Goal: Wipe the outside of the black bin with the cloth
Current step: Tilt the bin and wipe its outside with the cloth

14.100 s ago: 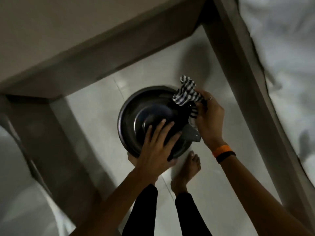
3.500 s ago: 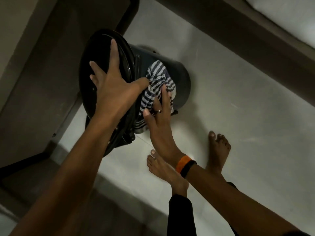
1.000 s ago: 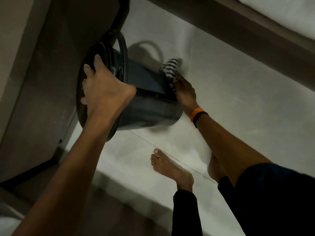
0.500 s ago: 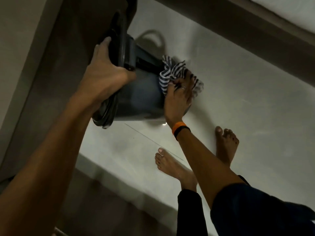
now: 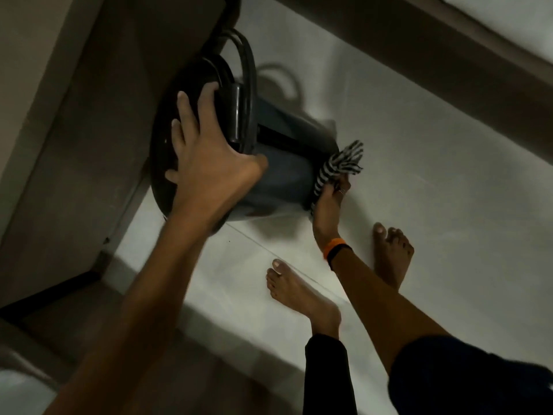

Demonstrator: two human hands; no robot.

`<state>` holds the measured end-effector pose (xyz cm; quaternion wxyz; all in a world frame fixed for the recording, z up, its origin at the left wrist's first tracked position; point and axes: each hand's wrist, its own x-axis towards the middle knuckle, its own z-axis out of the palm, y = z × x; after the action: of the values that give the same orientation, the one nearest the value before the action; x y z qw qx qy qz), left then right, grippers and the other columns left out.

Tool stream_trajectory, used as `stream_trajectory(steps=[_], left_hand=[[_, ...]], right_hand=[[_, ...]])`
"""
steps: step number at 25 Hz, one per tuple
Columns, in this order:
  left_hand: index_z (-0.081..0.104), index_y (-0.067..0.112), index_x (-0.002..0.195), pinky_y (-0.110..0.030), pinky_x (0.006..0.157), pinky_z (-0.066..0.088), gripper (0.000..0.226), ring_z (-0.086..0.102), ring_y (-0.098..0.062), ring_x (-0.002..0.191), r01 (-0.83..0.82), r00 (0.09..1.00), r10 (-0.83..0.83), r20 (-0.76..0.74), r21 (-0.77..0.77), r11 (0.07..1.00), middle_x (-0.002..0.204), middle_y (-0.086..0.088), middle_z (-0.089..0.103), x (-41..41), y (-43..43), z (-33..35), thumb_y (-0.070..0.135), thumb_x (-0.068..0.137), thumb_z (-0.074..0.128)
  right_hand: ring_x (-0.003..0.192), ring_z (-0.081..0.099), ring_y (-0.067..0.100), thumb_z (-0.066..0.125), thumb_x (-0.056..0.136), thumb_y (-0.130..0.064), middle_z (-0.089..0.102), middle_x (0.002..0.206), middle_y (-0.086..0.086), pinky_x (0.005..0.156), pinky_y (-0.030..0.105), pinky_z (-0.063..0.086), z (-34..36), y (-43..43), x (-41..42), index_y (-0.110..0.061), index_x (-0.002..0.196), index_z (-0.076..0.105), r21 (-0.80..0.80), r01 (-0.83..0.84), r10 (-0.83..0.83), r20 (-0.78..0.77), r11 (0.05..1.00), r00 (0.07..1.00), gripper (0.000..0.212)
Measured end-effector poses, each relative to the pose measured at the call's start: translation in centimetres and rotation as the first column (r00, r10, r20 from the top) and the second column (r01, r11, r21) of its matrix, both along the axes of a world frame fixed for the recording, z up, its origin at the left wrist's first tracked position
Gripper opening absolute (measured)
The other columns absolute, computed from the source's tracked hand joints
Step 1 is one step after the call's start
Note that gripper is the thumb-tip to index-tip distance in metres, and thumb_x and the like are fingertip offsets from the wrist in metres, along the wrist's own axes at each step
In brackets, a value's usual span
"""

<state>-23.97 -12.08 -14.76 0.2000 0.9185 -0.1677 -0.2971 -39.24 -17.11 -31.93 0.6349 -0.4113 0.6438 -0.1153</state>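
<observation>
The black bin (image 5: 284, 178) is tipped on its side above the pale floor, lid end toward the left, its wire handle arching over the top. My left hand (image 5: 206, 166) grips the lid and rim, fingers spread across the lid's face. My right hand (image 5: 329, 202) is closed on the black-and-white striped cloth (image 5: 338, 166) and presses it against the bin's bottom end at the right. The far side of the bin is hidden.
A dark wooden furniture frame (image 5: 89, 130) stands just left of the bin, and another beam (image 5: 449, 64) crosses the upper right. Both of my bare feet (image 5: 299, 292) stand on the tiled floor (image 5: 434, 175) below the bin. White bedding shows at the corners.
The cloth and my right hand have slid from the bin's side wall to its bottom end. My left hand has shifted its hold, fingers now spread on the lid.
</observation>
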Motion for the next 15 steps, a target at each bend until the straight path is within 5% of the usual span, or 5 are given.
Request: stream_trajectory(steps=[2, 5, 8, 10, 15], left_hand=[[0.011, 0.041, 0.161, -0.078, 0.119, 0.015, 0.107, -0.002, -0.035, 0.162, 0.000, 1.000, 0.000, -0.004, 0.037, 0.999, 0.176, -0.003, -0.007, -1.6, -0.2, 0.2, 0.020, 0.077, 0.073], [0.009, 0.041, 0.162, -0.080, 0.118, 0.012, 0.108, -0.005, -0.035, 0.162, -0.010, 1.000, 0.011, -0.013, 0.054, 0.998, 0.176, -0.001, -0.011, -2.1, -0.7, 0.4, 0.019, 0.078, 0.073], [0.016, 0.046, 0.158, -0.081, 0.117, 0.011, 0.104, -0.008, -0.033, 0.162, 0.021, 1.000, -0.021, -0.017, 0.004, 1.000, 0.176, 0.002, -0.012, -2.7, -0.7, 0.2, 0.023, 0.074, 0.073], [0.019, 0.050, 0.155, -0.084, 0.116, 0.004, 0.102, -0.015, -0.032, 0.161, 0.069, 0.998, -0.069, -0.007, -0.029, 0.997, 0.174, 0.007, -0.017, -4.7, 0.1, -0.2, 0.033, 0.068, 0.070], [0.025, 0.048, 0.155, -0.088, 0.111, -0.004, 0.089, -0.025, -0.039, 0.158, 0.337, 0.928, -0.347, 0.136, 0.094, 0.937, 0.175, -0.003, -0.017, -11.7, 1.8, -3.4, 0.053, 0.072, 0.057]], right_hand=[[0.152, 0.031, 0.003, 0.042, 0.110, -0.019, 0.031, 0.166, -0.002, 0.131, 0.031, 0.024, 1.9, 2.3, 0.3, -0.012, 0.162, 0.016, -0.006, -0.028, 0.029, 0.046, 1.000, 0.999, 0.058], [0.119, 0.036, -0.036, 0.051, 0.106, -0.024, 0.037, 0.143, -0.031, 0.101, -0.006, 0.032, 4.0, 6.9, 1.2, -0.021, 0.162, 0.019, 0.063, -0.001, -0.009, 0.158, 0.998, 0.987, 0.065], [0.120, 0.053, -0.008, 0.038, 0.111, -0.031, 0.049, 0.143, -0.016, 0.101, 0.010, 0.044, 1.8, 6.6, 1.5, -0.035, 0.153, 0.032, 0.193, 0.117, -0.148, 0.155, 0.974, 0.977, 0.042], [0.124, 0.060, 0.012, 0.035, 0.112, -0.025, 0.055, 0.144, 0.001, 0.109, 0.027, 0.051, 0.1, 4.3, 0.9, -0.025, 0.148, 0.038, 0.301, 0.274, -0.306, 0.065, 0.913, 0.950, 0.036], [0.117, 0.062, 0.037, 0.036, 0.111, -0.021, 0.060, 0.130, 0.023, 0.105, 0.055, 0.051, 0.3, -0.1, -2.5, 0.000, 0.139, 0.041, 0.163, -0.163, 0.166, -0.005, 0.973, 0.986, 0.036]])
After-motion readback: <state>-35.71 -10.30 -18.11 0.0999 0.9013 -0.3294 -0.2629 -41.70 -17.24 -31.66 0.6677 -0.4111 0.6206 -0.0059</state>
